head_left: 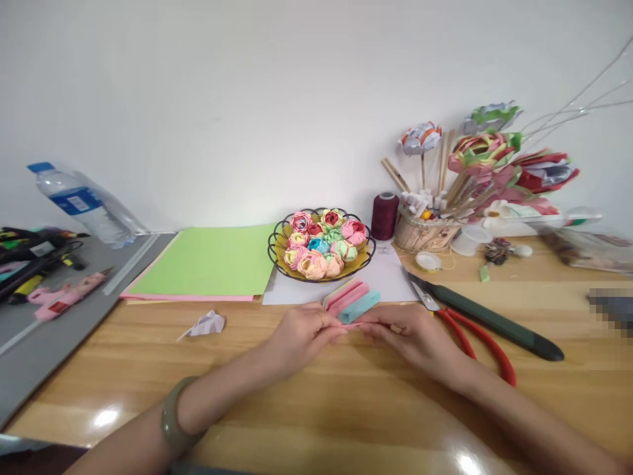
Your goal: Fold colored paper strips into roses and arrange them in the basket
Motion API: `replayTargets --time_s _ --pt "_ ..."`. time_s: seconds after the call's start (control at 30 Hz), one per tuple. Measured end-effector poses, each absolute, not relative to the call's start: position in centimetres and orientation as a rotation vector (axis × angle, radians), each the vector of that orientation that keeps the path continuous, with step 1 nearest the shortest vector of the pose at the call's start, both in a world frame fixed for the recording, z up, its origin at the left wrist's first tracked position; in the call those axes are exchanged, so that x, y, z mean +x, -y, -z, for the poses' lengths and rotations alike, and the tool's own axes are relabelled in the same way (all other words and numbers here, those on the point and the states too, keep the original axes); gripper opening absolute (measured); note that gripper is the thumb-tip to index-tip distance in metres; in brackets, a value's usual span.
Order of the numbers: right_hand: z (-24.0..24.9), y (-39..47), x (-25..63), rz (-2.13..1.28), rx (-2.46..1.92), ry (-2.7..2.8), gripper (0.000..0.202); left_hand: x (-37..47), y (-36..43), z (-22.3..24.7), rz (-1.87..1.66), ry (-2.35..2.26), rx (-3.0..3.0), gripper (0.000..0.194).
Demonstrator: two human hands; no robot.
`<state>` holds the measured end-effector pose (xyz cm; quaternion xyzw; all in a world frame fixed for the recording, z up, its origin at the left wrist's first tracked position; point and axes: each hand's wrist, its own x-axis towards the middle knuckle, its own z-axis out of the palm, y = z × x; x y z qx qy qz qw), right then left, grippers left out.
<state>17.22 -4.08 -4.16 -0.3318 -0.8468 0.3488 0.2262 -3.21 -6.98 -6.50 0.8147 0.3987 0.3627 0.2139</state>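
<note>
Between my two hands is a bundle of folded paper [352, 300] in pink, pale green and light blue, its pleated layers fanning upward. My left hand [304, 336], wearing a ring, is closed on the bundle's lower left side. My right hand [415, 333] pinches the lower right end, where a thin pink edge shows. Both hands are just above the wooden table [297, 422]. Behind them stands a yellow basket with a dark looped rim [273, 247], holding several small paper flowers [319, 245].
Green paper sheets [208, 260] lie behind left, near a crumpled paper piece [208, 323]. Red-handled scissors [487, 343] and a dark green-handled tool [499, 323] lie close on the right. A maroon thread spool [384, 216], paper flowers on sticks [484, 152] and a water bottle [82, 201] stand farther back.
</note>
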Motion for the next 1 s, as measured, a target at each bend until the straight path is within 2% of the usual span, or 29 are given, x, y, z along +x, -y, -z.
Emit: replayTargets --time_s 0.6,0.73,0.87,0.93,1.0 --pt "3.4 3.3 19.0 -1.126 -0.845 2.415 0.026 -3.2 7.3 6.9 -1.036 -0.858 2.763 0.016" --pt "3.5 2.9 19.7 -1.328 -0.751 2.440 0.029 -3.4 7.3 7.0 -0.888 -0.866 2.593 0.020" --pt "3.6 2.2 20.4 -1.501 -0.921 2.448 0.033 -4.4 7.0 6.3 -0.686 -0.904 2.372 0.028" --pt "3.7 1.6 20.8 -1.468 -1.055 2.420 0.034 -5.4 6.5 5.6 -0.518 -0.992 2.276 0.029" --pt "4.2 1.0 21.0 -1.260 -1.151 2.391 0.034 -6.9 5.8 4.8 -0.332 -1.060 2.228 0.022"
